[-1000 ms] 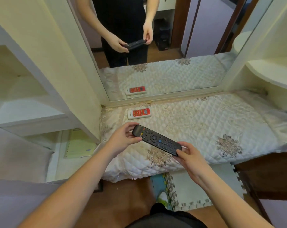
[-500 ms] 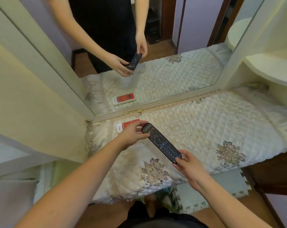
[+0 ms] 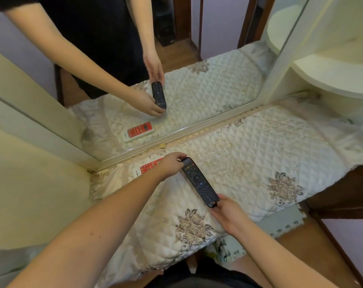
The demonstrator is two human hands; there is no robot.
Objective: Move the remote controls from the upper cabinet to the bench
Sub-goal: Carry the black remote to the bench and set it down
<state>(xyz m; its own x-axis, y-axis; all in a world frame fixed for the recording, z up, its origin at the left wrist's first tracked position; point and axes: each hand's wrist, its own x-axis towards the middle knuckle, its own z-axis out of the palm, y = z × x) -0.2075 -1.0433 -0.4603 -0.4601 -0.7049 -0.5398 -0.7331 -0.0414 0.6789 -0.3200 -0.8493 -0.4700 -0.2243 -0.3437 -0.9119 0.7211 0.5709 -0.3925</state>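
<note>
A long black remote (image 3: 199, 181) is held just over the quilted white bench cover (image 3: 259, 154). My left hand (image 3: 171, 165) pinches its far end and my right hand (image 3: 226, 213) grips its near end. A white and red remote (image 3: 148, 168) lies on the cover near the mirror, partly hidden behind my left hand. Whether the black remote touches the cover I cannot tell.
A large mirror (image 3: 197, 59) stands along the back of the bench and reflects my hands and both remotes. A cream cabinet side (image 3: 31, 183) rises at the left and rounded white shelves (image 3: 332, 75) at the right. A patterned floor mat (image 3: 280, 225) lies below.
The black remote has turned from lying across to pointing away from me and has come lower and closer to the cover. My view has tilted down and left, and my left hand now hides part of the red remote.
</note>
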